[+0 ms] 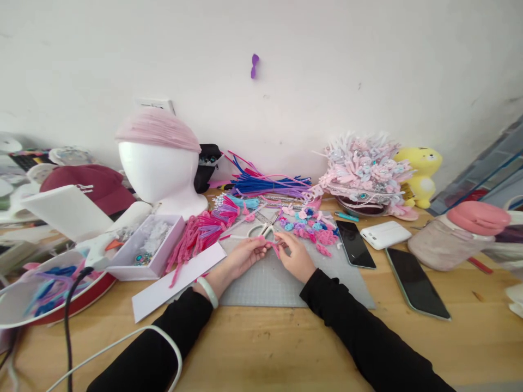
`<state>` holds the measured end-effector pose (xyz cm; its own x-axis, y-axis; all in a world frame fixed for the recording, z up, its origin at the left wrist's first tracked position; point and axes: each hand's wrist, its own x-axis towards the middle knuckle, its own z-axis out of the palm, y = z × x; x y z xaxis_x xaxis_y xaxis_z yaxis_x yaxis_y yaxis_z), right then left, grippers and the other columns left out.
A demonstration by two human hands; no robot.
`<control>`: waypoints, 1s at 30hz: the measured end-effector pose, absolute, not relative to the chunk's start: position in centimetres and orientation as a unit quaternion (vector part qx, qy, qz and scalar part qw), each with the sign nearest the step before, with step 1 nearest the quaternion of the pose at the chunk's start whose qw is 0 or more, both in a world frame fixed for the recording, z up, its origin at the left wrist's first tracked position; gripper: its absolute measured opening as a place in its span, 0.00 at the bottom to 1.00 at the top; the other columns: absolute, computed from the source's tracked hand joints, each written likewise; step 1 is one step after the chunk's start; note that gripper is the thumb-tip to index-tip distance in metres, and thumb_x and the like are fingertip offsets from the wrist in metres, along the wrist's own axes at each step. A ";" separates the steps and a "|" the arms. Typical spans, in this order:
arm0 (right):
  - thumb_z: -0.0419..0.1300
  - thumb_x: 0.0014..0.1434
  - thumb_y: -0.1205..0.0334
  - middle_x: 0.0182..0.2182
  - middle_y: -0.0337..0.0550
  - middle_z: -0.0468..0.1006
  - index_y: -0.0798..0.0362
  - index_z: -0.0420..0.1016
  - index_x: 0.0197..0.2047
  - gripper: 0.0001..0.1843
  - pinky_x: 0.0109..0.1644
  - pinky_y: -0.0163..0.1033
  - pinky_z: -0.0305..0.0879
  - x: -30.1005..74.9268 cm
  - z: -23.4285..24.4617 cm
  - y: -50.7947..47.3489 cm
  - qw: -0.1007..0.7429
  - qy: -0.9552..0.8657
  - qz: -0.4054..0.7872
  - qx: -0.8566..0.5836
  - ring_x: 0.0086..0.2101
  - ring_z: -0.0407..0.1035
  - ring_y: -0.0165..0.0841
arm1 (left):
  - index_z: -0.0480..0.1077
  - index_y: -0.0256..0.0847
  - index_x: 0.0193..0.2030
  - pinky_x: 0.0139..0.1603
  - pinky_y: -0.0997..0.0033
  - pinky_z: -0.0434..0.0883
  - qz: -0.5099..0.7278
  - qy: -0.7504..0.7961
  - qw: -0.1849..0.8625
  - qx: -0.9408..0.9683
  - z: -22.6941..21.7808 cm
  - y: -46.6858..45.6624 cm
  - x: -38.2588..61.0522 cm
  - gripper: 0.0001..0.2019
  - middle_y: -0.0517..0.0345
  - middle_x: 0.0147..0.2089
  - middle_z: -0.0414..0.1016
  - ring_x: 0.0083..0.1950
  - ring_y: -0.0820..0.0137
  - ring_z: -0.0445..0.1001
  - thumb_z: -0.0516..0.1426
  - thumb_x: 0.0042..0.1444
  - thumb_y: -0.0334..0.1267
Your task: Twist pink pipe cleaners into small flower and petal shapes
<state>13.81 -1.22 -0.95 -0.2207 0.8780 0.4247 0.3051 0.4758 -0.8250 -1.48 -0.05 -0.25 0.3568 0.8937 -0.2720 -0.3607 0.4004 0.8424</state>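
Over the grey cutting mat [261, 288] my two hands meet at a short pink pipe cleaner [276, 250]. My left hand [249, 256], with a pale bangle at the wrist, pinches one part of it. Facing it, my right hand [296, 257] grips the other part between thumb and fingers. The fingertips partly hide the piece. Just beyond them lie scissors [267, 228] with light handles. Bundled pink and purple pipe cleaners [208, 223] are on the left, and small twisted pink, blue and purple pieces [314, 226] are on the right.
A white box of beads [141, 267], a glue gun [98, 245] with a black cord and a white head form [159, 174] stand left. Phones [417, 283], a power bank [385, 234] and a decorated pipe-cleaner headpiece [363, 174] are right. A white cable [163, 332] crosses my left sleeve.
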 end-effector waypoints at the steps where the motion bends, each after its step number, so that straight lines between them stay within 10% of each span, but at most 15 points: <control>1: 0.50 0.50 0.70 0.40 0.45 0.68 0.50 0.66 0.45 0.18 0.44 0.40 0.61 13.9 -0.9 -1.1 0.447 -0.756 0.266 -0.398 0.38 0.64 0.32 | 0.69 0.32 0.26 0.28 0.81 0.65 0.416 0.373 0.763 0.327 -0.3 0.2 -1.5 0.03 0.56 0.25 0.72 0.25 0.80 0.67 0.55 0.47 0.30; 15: 0.51 0.53 0.64 0.36 0.44 0.72 0.49 0.70 0.41 0.13 0.47 0.42 0.59 14.4 -0.5 -1.2 0.411 -0.802 0.209 -0.379 0.39 0.65 0.35 | 0.69 0.32 0.26 0.29 0.80 0.65 0.434 0.354 0.767 0.313 -0.2 0.2 -1.7 0.03 0.56 0.26 0.72 0.24 0.80 0.67 0.55 0.47 0.28; 22: 0.53 0.52 0.59 0.13 0.36 0.64 0.55 0.65 0.19 0.13 0.16 0.30 0.58 14.0 -0.8 -0.5 0.452 -0.548 0.528 -0.466 0.14 0.59 0.25 | 0.66 0.35 0.25 0.28 0.78 0.61 0.468 0.413 0.587 0.516 -0.3 0.1 -1.4 0.07 0.63 0.21 0.67 0.24 0.78 0.64 0.59 0.42 0.36; 30: 0.53 0.53 0.65 0.19 0.36 0.64 0.57 0.67 0.28 0.05 0.18 0.25 0.61 14.3 0.2 0.0 0.419 -0.340 0.764 -0.354 0.16 0.59 0.20 | 0.66 0.37 0.29 0.33 0.75 0.62 0.492 0.432 0.451 0.606 -0.4 0.1 -1.6 0.09 0.61 0.27 0.68 0.30 0.74 0.66 0.56 0.44 0.41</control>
<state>14.34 -0.03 0.17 -0.3980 0.8812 -0.2552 -0.3999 -0.4170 -0.8162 -1.56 0.12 -0.36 0.1427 0.9678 0.2075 0.0794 -0.2202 0.9722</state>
